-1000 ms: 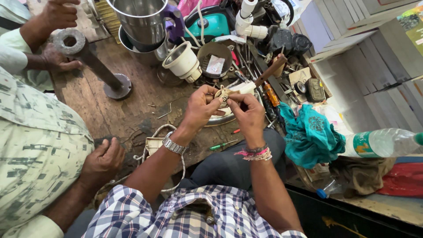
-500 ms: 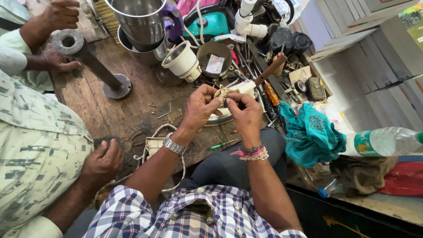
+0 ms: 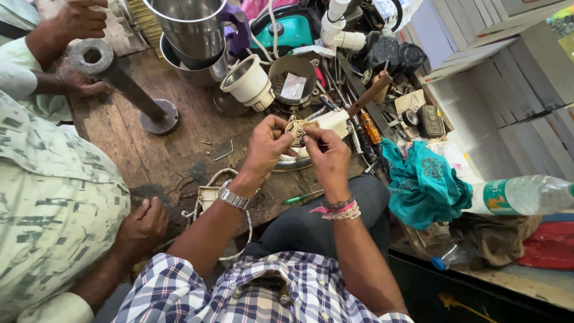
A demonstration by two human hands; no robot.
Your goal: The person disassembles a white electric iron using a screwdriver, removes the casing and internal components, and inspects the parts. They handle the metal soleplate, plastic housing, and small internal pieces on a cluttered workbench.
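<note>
Little has changed in the last second: we keep both hands raised over the cluttered wooden surface (image 3: 179, 149). Our left hand (image 3: 266, 146) and right hand (image 3: 326, 155) pinch a small round metal part (image 3: 297, 135) between thumbs and fingers (image 3: 281, 127), closed tight, so the fiddly work goes on.

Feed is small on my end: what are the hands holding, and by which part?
Both hands, left hand and right hand, pinch one small round beige metal-centred part by its opposite edges.

Green-labelled clear bottle (image 3: 520, 196) far right
</note>
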